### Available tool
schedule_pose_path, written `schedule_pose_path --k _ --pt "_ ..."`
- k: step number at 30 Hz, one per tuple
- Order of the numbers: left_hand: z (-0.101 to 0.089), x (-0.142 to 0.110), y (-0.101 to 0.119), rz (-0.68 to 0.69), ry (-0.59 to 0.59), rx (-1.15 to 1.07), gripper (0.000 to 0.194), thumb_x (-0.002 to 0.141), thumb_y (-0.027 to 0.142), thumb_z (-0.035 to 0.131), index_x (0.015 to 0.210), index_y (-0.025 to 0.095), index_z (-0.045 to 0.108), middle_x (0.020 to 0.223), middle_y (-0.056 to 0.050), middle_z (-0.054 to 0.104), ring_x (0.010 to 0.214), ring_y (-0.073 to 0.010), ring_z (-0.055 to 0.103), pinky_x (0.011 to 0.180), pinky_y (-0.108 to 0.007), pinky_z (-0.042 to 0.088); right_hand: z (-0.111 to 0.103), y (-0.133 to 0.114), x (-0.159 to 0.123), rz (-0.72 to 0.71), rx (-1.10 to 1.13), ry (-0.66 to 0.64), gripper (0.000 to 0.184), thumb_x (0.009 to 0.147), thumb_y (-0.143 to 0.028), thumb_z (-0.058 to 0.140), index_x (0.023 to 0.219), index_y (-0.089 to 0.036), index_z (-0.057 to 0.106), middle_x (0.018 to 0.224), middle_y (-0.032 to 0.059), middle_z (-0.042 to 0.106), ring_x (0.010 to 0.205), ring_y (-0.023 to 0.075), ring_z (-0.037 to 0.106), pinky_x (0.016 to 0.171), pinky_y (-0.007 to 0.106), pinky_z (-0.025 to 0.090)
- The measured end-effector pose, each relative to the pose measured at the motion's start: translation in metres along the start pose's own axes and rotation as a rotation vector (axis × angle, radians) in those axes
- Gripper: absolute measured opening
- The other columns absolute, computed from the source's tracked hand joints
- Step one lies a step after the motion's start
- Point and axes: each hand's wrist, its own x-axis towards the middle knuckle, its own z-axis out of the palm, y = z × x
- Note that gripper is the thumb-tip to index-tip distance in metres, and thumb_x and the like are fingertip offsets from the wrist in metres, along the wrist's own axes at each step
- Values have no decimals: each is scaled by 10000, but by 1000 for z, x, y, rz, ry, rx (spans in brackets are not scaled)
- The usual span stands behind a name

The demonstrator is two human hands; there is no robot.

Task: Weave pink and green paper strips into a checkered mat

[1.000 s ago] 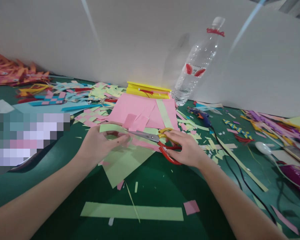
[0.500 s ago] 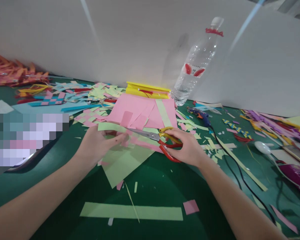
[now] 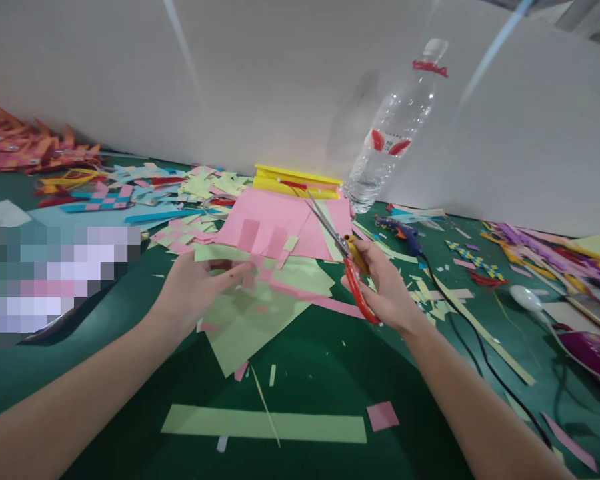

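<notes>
My left hand (image 3: 195,287) pinches a pale green paper strip (image 3: 219,253) crossed by short pink strips (image 3: 260,263). A pair of scissors (image 3: 347,257) with red and yellow handles is in my right hand (image 3: 383,287), fingers in the loops. Its blades lie close together and point up and to the left, away from the strips. Under my left hand lies a green paper sheet (image 3: 250,340), and a long pink strip (image 3: 325,303) trails right across it. Beyond my hands is a pink sheet (image 3: 265,207) with loose strips on it.
A tilted plastic bottle (image 3: 393,137) leans on the wall behind a yellow folded piece (image 3: 300,185). To the right, a blue glue gun (image 3: 403,233) trails a black cord (image 3: 460,310). Paper scraps are scattered about. A green strip (image 3: 265,425) lies in front.
The scissors have moved right, away from the paper strips, and turned to point upward, their blades closer together. A small green piece now shows near the pink strips. My left hand barely moved.
</notes>
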Motion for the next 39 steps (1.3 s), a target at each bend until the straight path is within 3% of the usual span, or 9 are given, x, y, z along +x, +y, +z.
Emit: schedule_pose_path --k 4,8,10,13,15,21,24,32,39 --pt "2 -3 7 70 -3 27 154 690 366 710 690 213 703 713 -43 742 750 -255 700 679 -315 569 2 -8 -3 -107 -232 -70 499 760 -299 625 1199 -212 404 1252 142 512 1065 262 555 875 420 487" --pt "4 -5 7 44 36 -59 318 610 349 748 888 201 702 699 -22 735 729 -259 709 618 -335 591 7 -16 -6 -174 -416 -102 520 707 -299 649 1165 -205 422 1206 140 541 1109 305 522 907 462 455" --pt "5 -6 6 50 13 -85 348 597 351 752 907 199 711 826 -36 747 729 -254 713 595 -335 601 8 -19 -7 -190 -464 -120 506 715 -313 639 1160 -197 426 1198 143 550 1138 315 510 927 474 439" --pt "5 -9 5 117 3 -37 207 593 332 746 762 213 730 1103 -50 703 762 -248 716 587 -323 615 9 -19 -7 -211 -501 -141 494 742 -346 621 1168 -195 423 1200 145 555 1152 311 510 942 476 427" --pt "6 -11 7 127 5 -13 195 588 309 738 768 231 734 1155 -48 685 791 -258 717 584 -316 620 8 -18 -7 -227 -511 -143 498 746 -356 620 1174 -195 421 1198 143 559 1156 305 511 945 472 423" --pt "8 -15 14 67 -78 -88 537 599 274 715 1133 250 664 901 -39 753 770 -269 723 566 -306 618 9 -18 -7 -241 -519 -130 492 742 -352 628 1166 -196 433 1188 135 571 1141 293 525 943 466 423" --pt "7 -17 15 81 -100 -72 576 606 272 720 1176 254 641 930 -37 752 818 -269 720 571 -288 614 9 -19 -6 -238 -496 -140 482 745 -353 624 1164 -204 438 1191 136 575 1140 296 531 936 473 430" --pt "10 -18 12 72 -15 -32 646 577 306 749 1210 270 623 1002 -38 746 893 -310 704 548 -296 616 7 -20 -6 -205 -453 -169 481 736 -329 631 1170 -215 461 1195 129 582 1133 297 544 918 472 445" --pt "11 -18 16 28 -25 -84 788 551 348 774 1298 237 549 868 -25 764 826 -294 716 564 -301 617 5 -20 -5 -172 -455 -160 486 721 -333 647 1161 -213 478 1183 115 586 1150 293 524 927 466 444"
